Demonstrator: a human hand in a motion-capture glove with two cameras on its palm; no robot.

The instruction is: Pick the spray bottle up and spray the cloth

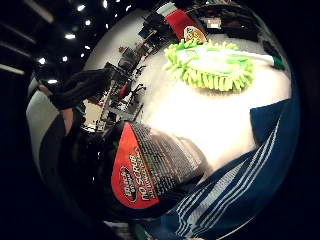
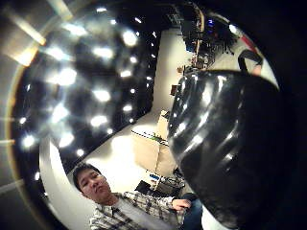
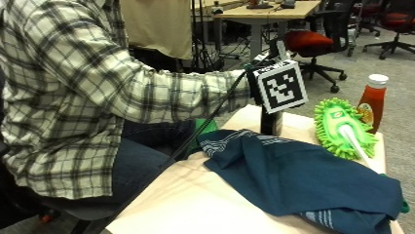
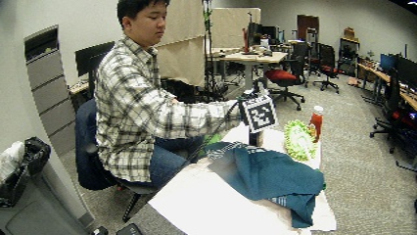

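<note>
A person in a checked shirt is sitting at the table (image 3: 195,195) and is reaching the right hand (image 3: 254,83) over it toward the spray bottle (image 3: 271,123). In the outside view, the hand is mostly hidden behind what it is wearing, so I cannot tell if its fingers are closing on the bottle or only staying near it. The bottle is dark and is standing upright on the table, just behind the far edge of the cloth (image 3: 305,180). In the palm views it is filling much of the picture, with its red and black label (image 1: 150,170) showing, so it is very close to the palm. The cloth is dark blue with pale stripes near its edges, and it is lying crumpled across the middle of the table. Beyond it, a green fluffy duster (image 3: 344,129) is lying flat, and a red sauce bottle (image 3: 372,100) with a white cap is standing beside the duster at the table's far corner.
</note>
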